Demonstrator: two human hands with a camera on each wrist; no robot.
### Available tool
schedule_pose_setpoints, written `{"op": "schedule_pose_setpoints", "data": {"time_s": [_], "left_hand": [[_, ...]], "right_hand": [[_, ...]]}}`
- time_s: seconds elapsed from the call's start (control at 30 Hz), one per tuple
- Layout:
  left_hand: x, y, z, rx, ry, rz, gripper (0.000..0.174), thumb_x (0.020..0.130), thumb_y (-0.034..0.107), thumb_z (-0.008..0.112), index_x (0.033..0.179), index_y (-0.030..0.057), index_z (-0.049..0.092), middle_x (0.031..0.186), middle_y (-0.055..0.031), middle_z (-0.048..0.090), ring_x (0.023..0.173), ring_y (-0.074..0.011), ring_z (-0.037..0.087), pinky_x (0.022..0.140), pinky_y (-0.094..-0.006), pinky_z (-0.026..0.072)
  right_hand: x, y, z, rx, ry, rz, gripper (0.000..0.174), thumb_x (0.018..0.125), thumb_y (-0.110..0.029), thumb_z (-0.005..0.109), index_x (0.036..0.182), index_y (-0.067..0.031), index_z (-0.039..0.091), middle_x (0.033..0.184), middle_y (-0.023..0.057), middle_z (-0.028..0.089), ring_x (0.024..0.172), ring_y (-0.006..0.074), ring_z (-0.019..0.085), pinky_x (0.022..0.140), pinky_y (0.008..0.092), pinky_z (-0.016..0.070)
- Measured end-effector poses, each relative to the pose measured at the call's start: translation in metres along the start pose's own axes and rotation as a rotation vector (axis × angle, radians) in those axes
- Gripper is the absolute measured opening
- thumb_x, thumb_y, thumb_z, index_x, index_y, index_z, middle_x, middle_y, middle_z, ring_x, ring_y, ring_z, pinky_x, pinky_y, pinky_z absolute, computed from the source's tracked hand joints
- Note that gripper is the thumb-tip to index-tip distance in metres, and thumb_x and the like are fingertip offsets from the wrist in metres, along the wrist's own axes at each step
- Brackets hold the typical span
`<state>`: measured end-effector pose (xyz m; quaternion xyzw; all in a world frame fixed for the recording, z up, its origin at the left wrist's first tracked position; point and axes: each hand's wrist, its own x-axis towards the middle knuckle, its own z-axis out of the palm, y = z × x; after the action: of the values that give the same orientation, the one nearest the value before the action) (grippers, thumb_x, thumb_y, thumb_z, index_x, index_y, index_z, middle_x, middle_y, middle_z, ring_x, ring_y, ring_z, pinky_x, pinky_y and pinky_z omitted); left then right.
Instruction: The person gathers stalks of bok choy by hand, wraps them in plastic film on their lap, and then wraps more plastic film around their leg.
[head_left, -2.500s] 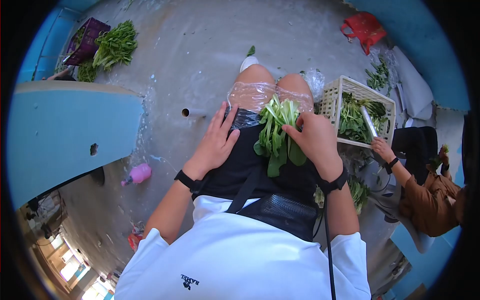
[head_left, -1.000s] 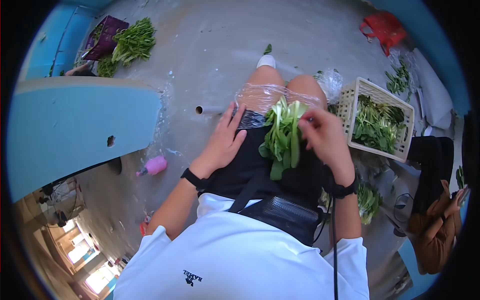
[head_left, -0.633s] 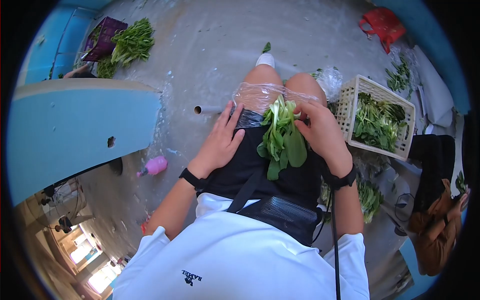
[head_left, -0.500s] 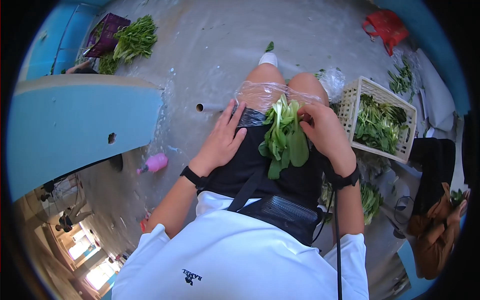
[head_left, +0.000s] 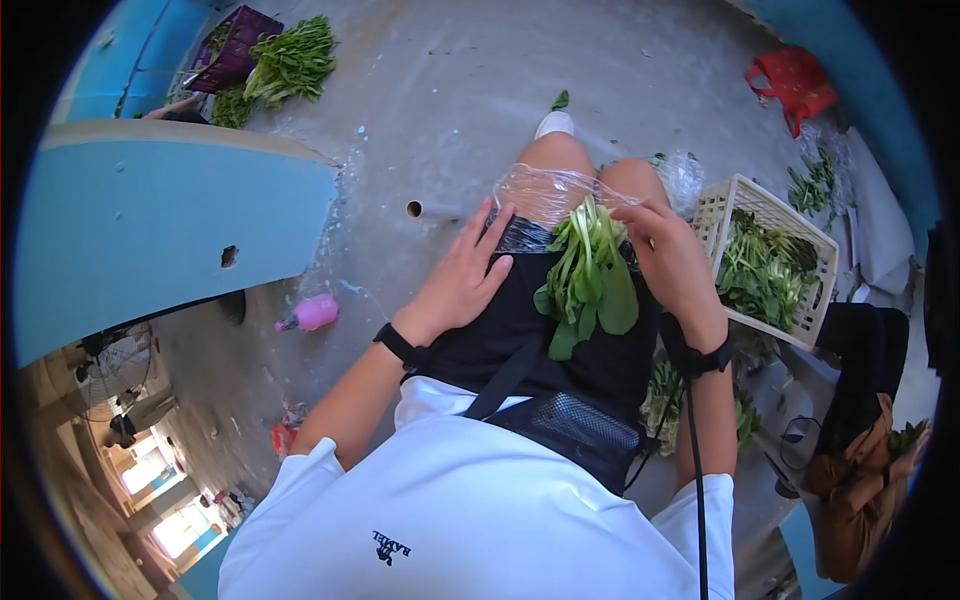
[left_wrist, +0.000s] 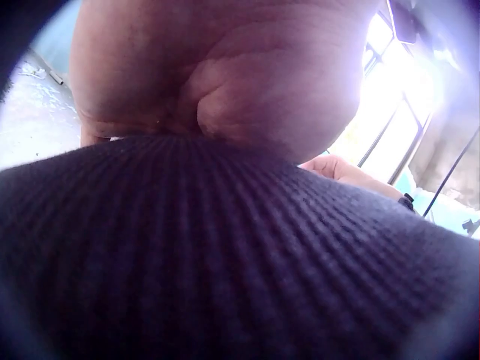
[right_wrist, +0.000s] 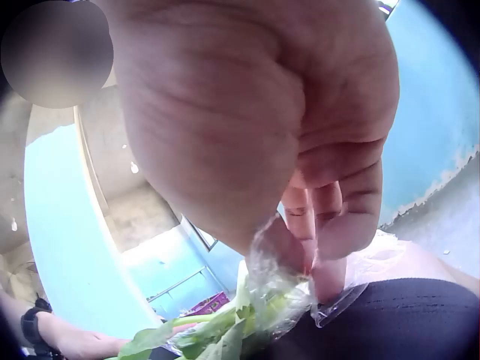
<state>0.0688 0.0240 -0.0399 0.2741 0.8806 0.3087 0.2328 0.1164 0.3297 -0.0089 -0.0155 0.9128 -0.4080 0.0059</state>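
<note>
A bunch of leafy greens (head_left: pixel 590 285) lies across my lap, pale stems toward the knees and broad leaves toward my waist. Clear plastic film (head_left: pixel 540 190) spreads over the thighs beneath the stems. My left hand (head_left: pixel 460 280) rests with straight fingers on the left thigh, its fingertips on the film's edge. At the right of the stems is my right hand (head_left: pixel 675 262). In the right wrist view its thumb and fingers pinch a crumpled edge of the film (right_wrist: pixel 274 262) beside the greens. The left wrist view shows mostly dark ribbed cloth (left_wrist: pixel 225 247) under the palm.
A white crate (head_left: pixel 745 205) of greens stands right of my knees, with another person's legs (head_left: pixel 860 370) behind it. A blue wall block (head_left: pixel 180 230), pipe (head_left: pixel 430 210) and pink bottle (head_left: pixel 312 314) are on the left. Farther off are a purple crate (head_left: pixel 235 50) and red bag (head_left: pixel 790 85).
My right hand has moved from the greens to the film beside them. A broad leaf now lies along the bunch's right side. The other person's hand and silver roll have left the white crate.
</note>
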Motion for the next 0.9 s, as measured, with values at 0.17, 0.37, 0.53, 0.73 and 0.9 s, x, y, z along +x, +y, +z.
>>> {"op": "schedule_pose_setpoints", "data": {"time_s": [0.17, 0.37, 0.53, 0.73, 0.9], "left_hand": [[-0.001, -0.001, 0.0, 0.005, -0.002, 0.006, 0.067, 0.108, 0.025, 0.05, 0.168, 0.0136, 0.021, 0.171, -0.0235, 0.019, 0.155, -0.0447, 0.027, 0.126, -0.0472, 0.0255], [0.0, -0.003, 0.001, 0.009, 0.006, 0.023, 0.067, 0.108, 0.025, 0.05, 0.167, 0.0132, 0.022, 0.171, -0.0235, 0.019, 0.154, -0.045, 0.028, 0.126, -0.0474, 0.0257], [0.001, -0.003, 0.002, -0.011, 0.011, 0.021, 0.067, 0.108, 0.026, 0.05, 0.168, 0.0134, 0.022, 0.172, -0.0233, 0.018, 0.154, -0.0449, 0.028, 0.126, -0.0481, 0.0256], [0.0, -0.006, 0.002, -0.008, 0.018, 0.039, 0.067, 0.108, 0.027, 0.049, 0.167, 0.0136, 0.022, 0.172, -0.0237, 0.017, 0.154, -0.045, 0.028, 0.125, -0.0478, 0.0261], [-0.001, -0.009, 0.003, -0.016, 0.032, 0.047, 0.067, 0.108, 0.029, 0.051, 0.167, 0.0142, 0.023, 0.171, -0.025, 0.019, 0.153, -0.0455, 0.03, 0.125, -0.0478, 0.0281]], "right_hand": [[-0.007, -0.011, 0.004, 0.081, -0.003, 0.242, 0.023, 0.087, -0.008, 0.076, 0.107, 0.0007, 0.067, 0.085, 0.0167, 0.066, 0.074, 0.032, 0.066, 0.069, 0.0413, 0.0526], [-0.015, 0.0, 0.014, 0.173, 0.043, 0.292, 0.026, 0.084, -0.005, 0.075, 0.108, 0.0006, 0.066, 0.086, 0.0161, 0.067, 0.075, 0.0311, 0.068, 0.07, 0.0401, 0.0549], [-0.019, -0.013, 0.027, 0.012, 0.089, 0.21, 0.025, 0.083, -0.005, 0.075, 0.106, -0.0009, 0.066, 0.097, 0.0153, 0.068, 0.084, 0.033, 0.069, 0.075, 0.0422, 0.056], [-0.019, -0.013, 0.038, -0.013, 0.153, 0.212, 0.023, 0.083, -0.006, 0.075, 0.104, -0.0017, 0.065, 0.103, 0.0146, 0.067, 0.089, 0.0338, 0.069, 0.078, 0.0429, 0.0559], [-0.017, -0.011, 0.03, 0.187, 0.155, 0.287, 0.028, 0.084, -0.001, 0.073, 0.112, 0.0, 0.066, 0.097, 0.0139, 0.071, 0.078, 0.0248, 0.072, 0.073, 0.0367, 0.0567]]}}
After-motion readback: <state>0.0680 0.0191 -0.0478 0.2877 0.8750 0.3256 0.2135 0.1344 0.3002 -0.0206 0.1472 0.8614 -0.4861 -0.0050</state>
